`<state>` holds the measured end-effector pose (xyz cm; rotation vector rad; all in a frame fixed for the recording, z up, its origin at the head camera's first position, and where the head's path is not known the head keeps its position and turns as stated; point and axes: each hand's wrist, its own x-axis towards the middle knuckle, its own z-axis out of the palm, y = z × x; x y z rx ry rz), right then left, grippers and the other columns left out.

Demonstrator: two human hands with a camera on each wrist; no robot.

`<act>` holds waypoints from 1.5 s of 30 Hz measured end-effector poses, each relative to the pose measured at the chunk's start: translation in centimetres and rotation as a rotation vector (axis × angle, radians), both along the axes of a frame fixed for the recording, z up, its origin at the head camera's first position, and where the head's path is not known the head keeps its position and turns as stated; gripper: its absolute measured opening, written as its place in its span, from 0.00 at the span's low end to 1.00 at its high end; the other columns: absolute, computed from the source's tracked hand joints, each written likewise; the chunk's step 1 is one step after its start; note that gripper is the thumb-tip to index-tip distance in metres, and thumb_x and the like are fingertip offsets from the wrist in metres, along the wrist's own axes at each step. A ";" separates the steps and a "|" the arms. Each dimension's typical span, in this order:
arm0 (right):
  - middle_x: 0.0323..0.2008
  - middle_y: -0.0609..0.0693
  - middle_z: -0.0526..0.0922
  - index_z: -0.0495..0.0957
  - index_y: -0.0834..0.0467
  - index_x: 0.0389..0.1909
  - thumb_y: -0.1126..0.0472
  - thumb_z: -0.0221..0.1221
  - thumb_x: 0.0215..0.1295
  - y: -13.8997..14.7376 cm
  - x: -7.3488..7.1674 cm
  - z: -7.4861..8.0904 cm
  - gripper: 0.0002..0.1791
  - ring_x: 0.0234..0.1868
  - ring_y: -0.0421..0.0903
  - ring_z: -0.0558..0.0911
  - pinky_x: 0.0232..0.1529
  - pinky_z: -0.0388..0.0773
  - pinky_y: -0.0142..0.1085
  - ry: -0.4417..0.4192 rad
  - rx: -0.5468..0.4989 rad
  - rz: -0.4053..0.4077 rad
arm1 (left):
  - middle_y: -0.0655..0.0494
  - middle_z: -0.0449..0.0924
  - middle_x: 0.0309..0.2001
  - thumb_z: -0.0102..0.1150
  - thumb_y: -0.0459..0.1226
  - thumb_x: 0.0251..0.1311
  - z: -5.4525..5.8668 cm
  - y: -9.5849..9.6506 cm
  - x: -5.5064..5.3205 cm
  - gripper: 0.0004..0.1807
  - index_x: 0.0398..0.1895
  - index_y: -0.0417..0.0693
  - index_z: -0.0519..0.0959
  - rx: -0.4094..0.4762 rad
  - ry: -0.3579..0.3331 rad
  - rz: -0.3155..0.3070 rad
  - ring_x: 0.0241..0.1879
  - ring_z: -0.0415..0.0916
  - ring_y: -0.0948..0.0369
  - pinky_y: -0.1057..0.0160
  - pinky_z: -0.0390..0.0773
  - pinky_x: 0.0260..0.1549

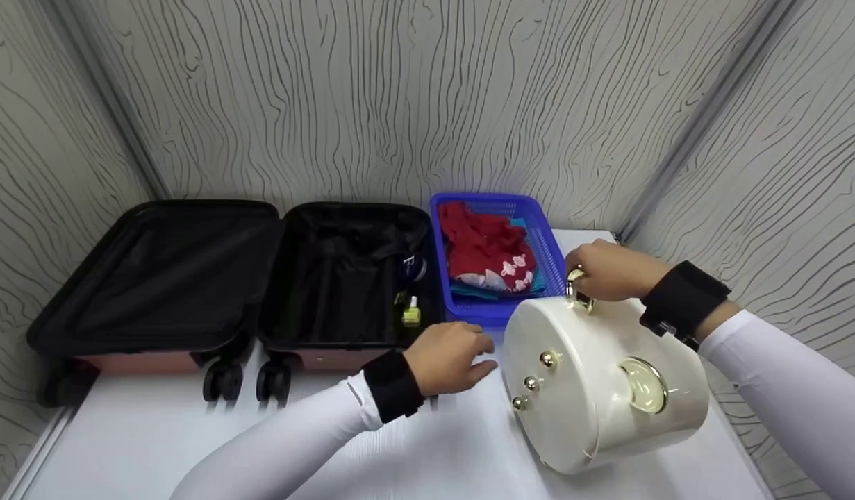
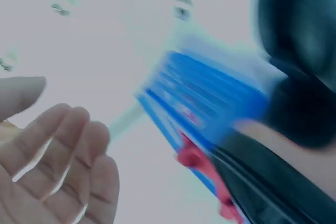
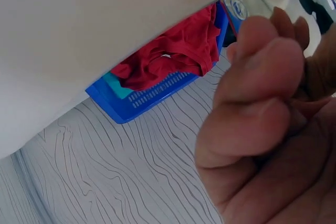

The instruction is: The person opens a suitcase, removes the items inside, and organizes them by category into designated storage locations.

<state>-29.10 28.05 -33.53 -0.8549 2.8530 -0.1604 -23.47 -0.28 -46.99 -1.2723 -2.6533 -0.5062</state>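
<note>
Right-hand grip: the right hand (image 1: 604, 271) holds the gold-coloured handle (image 1: 575, 279), fingers curled round it; the right wrist view shows the bent fingers close up.
Left-hand grip: wide; the left hand (image 1: 449, 357) is free, thumb apart from the loosely bent fingers, just beside the flat face of the case.
White case: the glossy white case (image 1: 608, 403) is directly below the right-hand grip, rounded body tilted, flat face turned toward the left hand. Contact with the table cannot be told.
Case fittings: three gold knobs (image 1: 531, 383) in a row on the flat face, below and left of the right-hand grip; a gold-rimmed fitting (image 1: 646, 385) on the curved side, below that grip.
Blue basket: the basket (image 1: 553, 257) is left of the right-hand grip and beyond the left hand; it contains red cloth (image 1: 483, 239) over teal cloth (image 1: 472, 290).
Suitcase: the open suitcase (image 1: 163, 278), black inside, is farther left of the right-hand grip, both halves laid out.
Suitcase contents: a yellow-green bottle (image 1: 411, 314) with a white cap, beyond the left hand; a dark blue item (image 1: 413, 269) farther beyond, details unclear.
Table: the white table (image 1: 399, 458) extends below both hands.
</note>
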 end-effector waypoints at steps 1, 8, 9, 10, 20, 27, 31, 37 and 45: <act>0.28 0.45 0.85 0.86 0.61 0.31 0.70 0.60 0.58 0.1 0.0 0.0 0.07 0.29 0.41 0.77 0.34 0.78 0.40 -0.003 -0.005 -0.002 | 0.59 0.91 0.41 0.66 0.48 0.75 0.3 0.5 0.2 0.13 0.47 0.52 0.92 0.006 -0.024 -0.025 0.42 0.88 0.62 0.62 0.86 0.40; 0.31 0.44 0.86 0.87 0.58 0.39 0.65 0.63 0.67 0.2 0.0 0.3 0.06 0.31 0.39 0.79 0.36 0.77 0.38 -0.090 -0.031 -0.028 | 0.59 0.92 0.45 0.62 0.55 0.77 1.2 3.5 0.2 0.19 0.51 0.53 0.91 0.040 -0.154 -0.078 0.42 0.86 0.64 0.68 0.82 0.39; 0.32 0.44 0.86 0.87 0.58 0.41 0.64 0.63 0.68 0.2 0.0 0.3 0.06 0.30 0.39 0.79 0.35 0.77 0.37 -0.118 -0.029 -0.036 | 0.59 0.92 0.43 0.62 0.56 0.77 1.2 3.8 0.2 0.19 0.50 0.53 0.91 0.042 -0.171 -0.079 0.40 0.85 0.65 0.68 0.80 0.38; 0.32 0.44 0.85 0.87 0.59 0.42 0.64 0.62 0.69 0.1 -0.1 0.3 0.06 0.29 0.38 0.79 0.33 0.77 0.37 -0.146 -0.023 -0.042 | 0.60 0.91 0.42 0.62 0.56 0.77 1.1 4.2 0.1 0.19 0.48 0.53 0.91 0.044 -0.186 -0.082 0.38 0.83 0.65 0.69 0.79 0.36; 0.28 0.45 0.84 0.87 0.60 0.38 0.70 0.57 0.54 -1.1 -0.3 -0.2 0.13 0.29 0.43 0.77 0.29 0.73 0.36 -0.183 0.055 -0.058 | 0.64 0.91 0.41 0.61 0.57 0.77 0.5 5.7 0.4 0.18 0.45 0.56 0.90 0.068 -0.179 -0.076 0.38 0.82 0.68 0.71 0.77 0.36; 0.30 0.47 0.86 0.86 0.60 0.38 0.72 0.57 0.55 -1.6 -0.3 -0.4 0.13 0.31 0.43 0.81 0.34 0.78 0.38 -0.158 0.053 -0.062 | 0.61 0.89 0.39 0.59 0.55 0.78 -0.1 4.3 0.5 0.17 0.44 0.55 0.87 0.100 -0.086 -0.080 0.38 0.83 0.66 0.71 0.76 0.34; 0.31 0.49 0.87 0.86 0.62 0.38 0.72 0.57 0.55 -1.7 -0.2 -0.3 0.12 0.30 0.43 0.83 0.34 0.81 0.39 -0.158 0.042 -0.057 | 0.61 0.88 0.39 0.59 0.54 0.79 -0.2 2.5 0.5 0.16 0.45 0.55 0.87 0.111 -0.066 -0.108 0.38 0.82 0.67 0.71 0.75 0.35; 0.31 0.49 0.88 0.86 0.62 0.38 0.72 0.57 0.55 -1.4 -0.1 -0.1 0.12 0.31 0.44 0.83 0.36 0.82 0.41 -0.150 0.040 -0.063 | 0.61 0.89 0.41 0.59 0.54 0.78 -0.2 0.1 0.5 0.16 0.44 0.55 0.87 0.103 -0.077 -0.127 0.40 0.82 0.67 0.71 0.76 0.36; 0.32 0.49 0.87 0.86 0.61 0.38 0.71 0.56 0.56 -0.5 -0.1 -0.3 0.13 0.33 0.46 0.82 0.37 0.81 0.43 -0.130 0.055 -0.090 | 0.61 0.90 0.45 0.59 0.55 0.78 -0.4 -0.9 0.7 0.17 0.47 0.55 0.88 0.089 -0.114 -0.130 0.43 0.85 0.67 0.71 0.80 0.39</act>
